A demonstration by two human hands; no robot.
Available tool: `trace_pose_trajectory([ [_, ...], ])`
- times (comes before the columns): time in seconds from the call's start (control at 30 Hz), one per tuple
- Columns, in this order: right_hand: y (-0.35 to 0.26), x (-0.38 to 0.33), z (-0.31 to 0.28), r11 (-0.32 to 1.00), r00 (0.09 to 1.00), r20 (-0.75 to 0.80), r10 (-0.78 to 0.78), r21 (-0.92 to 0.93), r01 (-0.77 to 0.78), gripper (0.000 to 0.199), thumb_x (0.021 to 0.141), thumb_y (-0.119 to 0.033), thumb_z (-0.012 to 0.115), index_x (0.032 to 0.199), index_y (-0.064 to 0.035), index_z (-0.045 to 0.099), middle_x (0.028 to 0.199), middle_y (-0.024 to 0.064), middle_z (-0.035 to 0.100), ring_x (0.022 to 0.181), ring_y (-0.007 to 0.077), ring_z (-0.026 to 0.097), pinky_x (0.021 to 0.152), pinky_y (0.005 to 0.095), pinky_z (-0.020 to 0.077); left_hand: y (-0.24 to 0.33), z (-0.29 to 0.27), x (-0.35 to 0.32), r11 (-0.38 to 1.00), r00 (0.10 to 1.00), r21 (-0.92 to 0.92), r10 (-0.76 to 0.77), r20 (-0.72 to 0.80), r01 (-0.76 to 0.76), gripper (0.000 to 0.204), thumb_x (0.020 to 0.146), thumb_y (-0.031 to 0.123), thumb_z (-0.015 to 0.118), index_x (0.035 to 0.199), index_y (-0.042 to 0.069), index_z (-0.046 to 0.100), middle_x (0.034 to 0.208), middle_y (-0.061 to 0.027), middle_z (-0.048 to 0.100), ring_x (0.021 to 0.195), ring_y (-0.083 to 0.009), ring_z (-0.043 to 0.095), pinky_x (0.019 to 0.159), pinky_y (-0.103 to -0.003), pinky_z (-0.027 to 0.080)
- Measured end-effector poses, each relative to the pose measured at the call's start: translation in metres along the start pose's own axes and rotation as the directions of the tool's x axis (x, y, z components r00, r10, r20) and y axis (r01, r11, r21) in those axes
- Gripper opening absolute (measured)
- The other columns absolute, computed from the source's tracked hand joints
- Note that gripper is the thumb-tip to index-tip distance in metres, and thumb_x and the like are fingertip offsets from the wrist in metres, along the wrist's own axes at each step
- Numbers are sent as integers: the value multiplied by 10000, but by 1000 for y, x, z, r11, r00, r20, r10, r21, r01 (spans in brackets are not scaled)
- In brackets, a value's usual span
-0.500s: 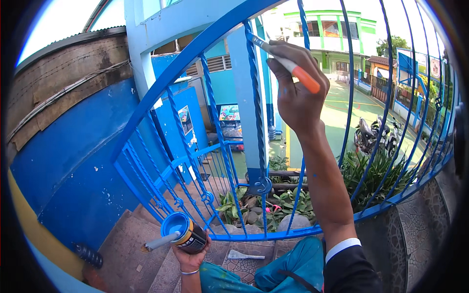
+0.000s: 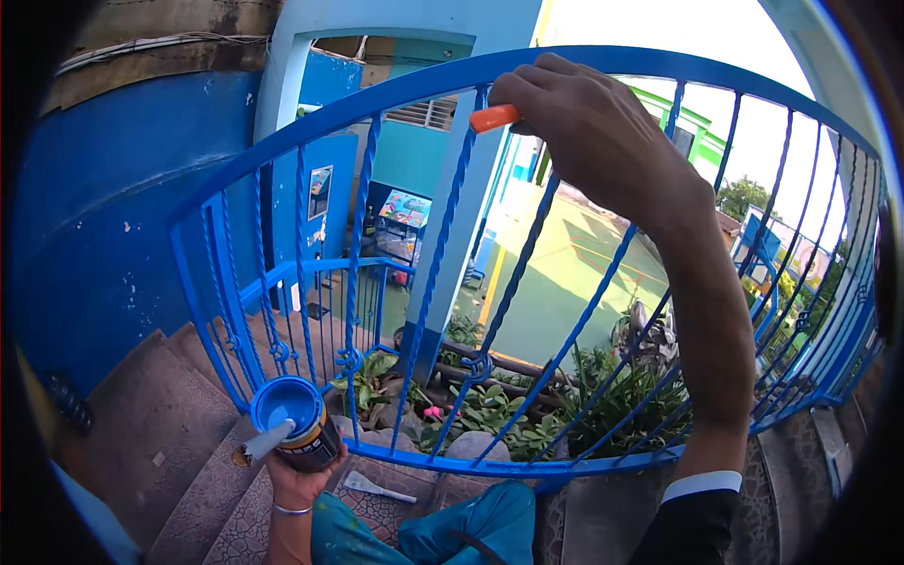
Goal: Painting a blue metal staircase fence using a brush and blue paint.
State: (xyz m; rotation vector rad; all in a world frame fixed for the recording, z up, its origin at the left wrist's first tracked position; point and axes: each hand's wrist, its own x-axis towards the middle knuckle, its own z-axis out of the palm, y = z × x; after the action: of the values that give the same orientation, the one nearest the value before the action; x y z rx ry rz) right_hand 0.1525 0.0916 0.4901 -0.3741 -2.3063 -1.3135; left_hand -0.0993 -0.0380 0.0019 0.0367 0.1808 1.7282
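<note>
Blue twisted-bar railing (image 2: 414,89): arcs overhead from 9 o'clock through 12 to 3. From where I stand, 7–8 o'clock: open paint can (image 2: 320,450), blue inside, pale rod (image 2: 268,441) jutting over its mouth. Left hand (image 2: 299,482) cups it, fingers curled round. Between 6 and 7: white brush-like tool (image 2: 379,488) on the patterned step (image 2: 452,486). Right hand (image 2: 584,118), 1 o'clock, closed on the orange-handled paintbrush (image 2: 494,118); bristles hidden. Risks, judged: left-wrist tilt could slop paint; knocking the rod could upset the can.
</note>
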Motion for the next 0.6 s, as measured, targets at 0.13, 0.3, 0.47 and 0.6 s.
trace_pose_trajectory([
  [0.13, 18, 29, 6, 990, 989, 140, -41, -130, 59, 285, 950, 59, 628, 1197, -69, 686, 1017, 132, 746, 926, 272, 739, 841, 448, 586, 1, 3, -2, 998, 999, -61, 4, -52, -7, 921, 900, 788, 473, 1456, 57, 532, 1358, -243, 612, 1255, -460, 579, 985, -597, 507],
  [0.3, 4, 51, -2, 984, 881, 463, 99, -179, -17, 241, 989, -33, 638, 1213, -61, 724, 979, 152, 730, 888, 274, 730, 816, 424, 584, 0, 9, -4, 993, 998, -117, -12, -67, 4, 892, 930, 767, 450, 1488, 72, 490, 1361, -246, 602, 1259, -468, 574, 984, -609, 503],
  [0.47, -9, 52, -10, 986, 836, 522, 169, -90, -143, 203, 989, -22, 646, 1167, -27, 744, 984, 178, 753, 877, 254, 744, 794, 401, 588, 2, 4, -7, 987, 998, -160, -15, -58, 6, 948, 908, 793, 481, 1499, 51, 460, 1365, -282, 581, 1267, -479, 569, 980, -625, 512],
  [0.6, -25, 75, -60, 990, 742, 667, 73, 42, -134, 311, 1046, -83, 532, 1334, -76, 649, 1081, 166, 736, 982, 294, 709, 854, 427, 585, 2, 0, -5, 994, 1000, -110, -8, 11, 9, 966, 895, 800, 501, 1503, 51, 454, 1368, -289, 572, 1272, -474, 569, 981, -619, 513],
])
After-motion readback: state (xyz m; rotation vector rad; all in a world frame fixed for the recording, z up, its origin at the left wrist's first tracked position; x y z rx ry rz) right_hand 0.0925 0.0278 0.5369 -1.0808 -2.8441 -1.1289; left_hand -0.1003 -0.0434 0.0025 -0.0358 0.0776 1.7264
